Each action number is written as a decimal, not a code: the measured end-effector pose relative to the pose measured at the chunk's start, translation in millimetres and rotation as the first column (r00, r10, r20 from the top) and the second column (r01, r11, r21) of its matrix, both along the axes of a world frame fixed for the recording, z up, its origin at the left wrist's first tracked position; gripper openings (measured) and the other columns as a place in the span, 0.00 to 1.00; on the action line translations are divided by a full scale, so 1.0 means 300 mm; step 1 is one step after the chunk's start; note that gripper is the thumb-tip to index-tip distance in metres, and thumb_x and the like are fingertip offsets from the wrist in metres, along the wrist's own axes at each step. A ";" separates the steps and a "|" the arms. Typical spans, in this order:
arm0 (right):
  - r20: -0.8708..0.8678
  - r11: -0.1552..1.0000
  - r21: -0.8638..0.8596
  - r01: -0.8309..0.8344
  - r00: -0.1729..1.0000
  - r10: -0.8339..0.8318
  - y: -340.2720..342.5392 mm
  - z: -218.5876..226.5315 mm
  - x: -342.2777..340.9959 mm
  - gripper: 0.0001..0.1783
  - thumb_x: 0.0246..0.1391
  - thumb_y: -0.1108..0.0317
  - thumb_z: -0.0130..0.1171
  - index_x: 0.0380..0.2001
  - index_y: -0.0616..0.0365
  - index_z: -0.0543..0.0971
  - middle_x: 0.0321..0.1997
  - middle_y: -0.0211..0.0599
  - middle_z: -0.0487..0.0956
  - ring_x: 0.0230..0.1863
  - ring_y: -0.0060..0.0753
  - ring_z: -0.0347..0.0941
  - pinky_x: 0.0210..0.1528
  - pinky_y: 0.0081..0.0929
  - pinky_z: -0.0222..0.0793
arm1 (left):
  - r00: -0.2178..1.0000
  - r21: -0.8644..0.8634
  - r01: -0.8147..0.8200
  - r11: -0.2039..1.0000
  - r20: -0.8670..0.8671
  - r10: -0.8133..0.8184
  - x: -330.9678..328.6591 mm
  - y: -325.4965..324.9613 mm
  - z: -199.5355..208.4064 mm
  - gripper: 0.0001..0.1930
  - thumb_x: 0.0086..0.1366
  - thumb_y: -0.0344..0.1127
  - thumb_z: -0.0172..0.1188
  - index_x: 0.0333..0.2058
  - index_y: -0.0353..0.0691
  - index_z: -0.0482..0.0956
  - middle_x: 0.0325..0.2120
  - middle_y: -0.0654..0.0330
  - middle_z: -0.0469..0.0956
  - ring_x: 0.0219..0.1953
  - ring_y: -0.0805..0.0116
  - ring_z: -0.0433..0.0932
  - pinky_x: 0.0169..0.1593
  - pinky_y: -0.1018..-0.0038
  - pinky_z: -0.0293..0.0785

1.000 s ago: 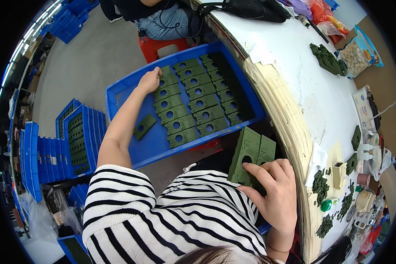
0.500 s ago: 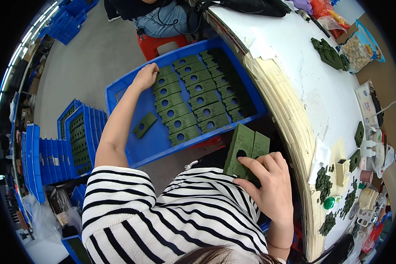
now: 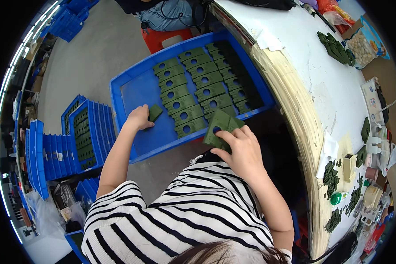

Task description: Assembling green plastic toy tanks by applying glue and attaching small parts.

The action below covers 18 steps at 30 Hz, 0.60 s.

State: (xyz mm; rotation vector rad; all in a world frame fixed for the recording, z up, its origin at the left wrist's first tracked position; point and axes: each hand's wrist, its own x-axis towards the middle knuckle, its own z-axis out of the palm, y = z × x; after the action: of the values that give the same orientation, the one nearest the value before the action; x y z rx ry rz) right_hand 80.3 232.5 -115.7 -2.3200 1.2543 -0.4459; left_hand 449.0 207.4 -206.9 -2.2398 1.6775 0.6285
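A blue tray [image 3: 124, 81] holds columns of flat dark green plastic plates [image 3: 176, 105], each with a round hole. In the open left part of the tray, my left hand [image 3: 139, 118] is closed on the near end of a loose green plate [image 3: 155, 112], its fingers covering that end and the hole. My right hand [image 3: 243, 154] grips a small bundle of the same green plates [image 3: 221, 125] at the tray's near right edge, thumb and fingers pinching its near side. How many are in the bundle I cannot tell.
To the right runs a white worktable [image 3: 290, 57] with a worn, layered edge. Small green parts [image 3: 331, 178], a bag of pale round items [image 3: 363, 48] and bottles lie on it. Stacked blue trays [image 3: 102, 132] stand left. A person [image 3: 167, 15] sits beyond on a red stool [image 3: 156, 42].
My left hand has moved from the tray's far rim nearer to me, onto the loose plate. The right hand has moved left with its bundle, closer to the tray. The view has shifted slightly.
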 end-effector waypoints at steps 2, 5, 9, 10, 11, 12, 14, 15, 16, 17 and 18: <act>-0.004 0.998 -0.007 -0.063 0.998 0.063 -0.009 -0.030 0.103 0.21 0.41 0.56 0.70 0.40 0.51 0.81 0.31 0.39 0.78 0.43 0.41 0.70 0.46 0.34 0.67 | 1.000 0.055 -0.001 0.999 -0.012 0.002 -0.034 -0.027 0.030 0.30 0.42 0.43 0.77 0.40 0.36 0.70 0.38 0.48 0.77 0.45 0.48 0.76 0.49 0.62 0.73; 0.055 0.980 -0.040 -0.196 0.979 0.198 -0.006 -0.082 0.305 0.21 0.41 0.54 0.70 0.38 0.52 0.82 0.31 0.39 0.78 0.41 0.41 0.72 0.44 0.34 0.70 | 0.999 0.022 0.038 0.999 -0.021 -0.038 -0.008 -0.030 0.045 0.29 0.44 0.43 0.76 0.39 0.36 0.70 0.37 0.48 0.78 0.44 0.49 0.77 0.47 0.62 0.74; 0.074 0.962 0.013 -0.274 0.959 0.273 0.021 -0.129 0.512 0.22 0.40 0.53 0.70 0.37 0.54 0.81 0.31 0.44 0.79 0.41 0.44 0.75 0.37 0.35 0.75 | 0.990 -0.082 0.119 0.990 -0.061 -0.124 0.084 -0.012 -0.013 0.23 0.48 0.42 0.73 0.35 0.36 0.70 0.33 0.48 0.78 0.39 0.48 0.78 0.41 0.61 0.73; 0.071 0.960 0.027 -0.280 0.958 0.278 0.027 -0.144 0.546 0.22 0.40 0.53 0.70 0.37 0.54 0.81 0.31 0.44 0.79 0.40 0.44 0.75 0.36 0.35 0.75 | 0.988 -0.097 0.103 0.990 -0.101 -0.113 0.110 -0.016 -0.020 0.22 0.50 0.42 0.71 0.34 0.36 0.70 0.32 0.48 0.78 0.37 0.48 0.78 0.40 0.61 0.73; 0.063 0.957 0.047 -0.287 0.957 0.284 0.030 -0.151 0.572 0.22 0.40 0.53 0.70 0.36 0.54 0.81 0.31 0.44 0.79 0.40 0.44 0.76 0.36 0.35 0.75 | 0.984 -0.108 0.086 0.990 -0.147 -0.101 0.121 -0.015 -0.021 0.20 0.52 0.42 0.70 0.33 0.36 0.70 0.31 0.48 0.78 0.36 0.48 0.78 0.39 0.61 0.72; 0.056 0.953 0.068 -0.294 0.955 0.290 0.031 -0.159 0.595 0.22 0.40 0.53 0.70 0.36 0.54 0.81 0.31 0.44 0.79 0.39 0.44 0.76 0.36 0.35 0.75 | 0.977 -0.116 0.066 0.991 -0.193 -0.088 0.127 -0.013 -0.024 0.19 0.53 0.41 0.68 0.33 0.36 0.70 0.29 0.48 0.78 0.35 0.48 0.78 0.38 0.61 0.72; 0.043 0.948 0.118 -0.294 0.956 0.291 0.034 -0.176 0.636 0.22 0.40 0.52 0.70 0.33 0.57 0.80 0.30 0.44 0.79 0.37 0.44 0.78 0.36 0.34 0.75 | 0.969 -0.149 0.061 0.987 -0.230 -0.095 0.122 0.003 -0.003 0.15 0.59 0.41 0.63 0.30 0.34 0.70 0.27 0.48 0.77 0.33 0.49 0.77 0.37 0.61 0.71; 0.026 0.943 0.151 -0.298 0.954 0.298 0.031 -0.184 0.659 0.22 0.40 0.52 0.70 0.32 0.58 0.80 0.29 0.43 0.80 0.35 0.43 0.78 0.35 0.34 0.75 | 0.970 -0.150 0.040 0.988 -0.230 -0.074 0.094 0.008 0.027 0.15 0.61 0.41 0.62 0.29 0.34 0.70 0.27 0.48 0.77 0.33 0.49 0.77 0.37 0.61 0.71; 0.009 0.935 0.185 -0.303 0.952 0.307 0.031 -0.193 0.676 0.22 0.40 0.52 0.71 0.31 0.58 0.80 0.28 0.43 0.80 0.34 0.43 0.79 0.35 0.34 0.75 | 0.972 -0.150 0.016 0.989 -0.231 -0.051 0.084 0.020 0.034 0.15 0.62 0.41 0.61 0.29 0.34 0.70 0.27 0.48 0.77 0.33 0.49 0.77 0.37 0.61 0.71; -0.004 0.943 0.164 -0.289 0.956 0.293 0.030 -0.208 0.691 0.21 0.39 0.52 0.71 0.28 0.58 0.81 0.27 0.42 0.81 0.33 0.41 0.80 0.34 0.32 0.75 | 0.965 -0.218 0.028 0.976 -0.249 -0.083 0.086 0.036 0.036 0.15 0.65 0.42 0.57 0.29 0.33 0.71 0.27 0.48 0.77 0.32 0.49 0.76 0.37 0.60 0.71; -0.018 0.950 0.142 -0.277 0.959 0.282 0.031 -0.223 0.705 0.20 0.38 0.53 0.72 0.26 0.59 0.82 0.26 0.41 0.82 0.32 0.39 0.81 0.33 0.30 0.76 | 0.959 -0.289 0.012 0.957 -0.267 -0.093 0.085 0.060 0.041 0.15 0.66 0.42 0.56 0.30 0.33 0.72 0.27 0.48 0.77 0.32 0.49 0.76 0.37 0.61 0.71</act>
State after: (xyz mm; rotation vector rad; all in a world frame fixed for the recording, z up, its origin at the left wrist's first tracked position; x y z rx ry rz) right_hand 291.7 241.9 -182.7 -2.3470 0.9195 -0.2118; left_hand 474.4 225.4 -194.6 -2.3782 2.0765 0.7619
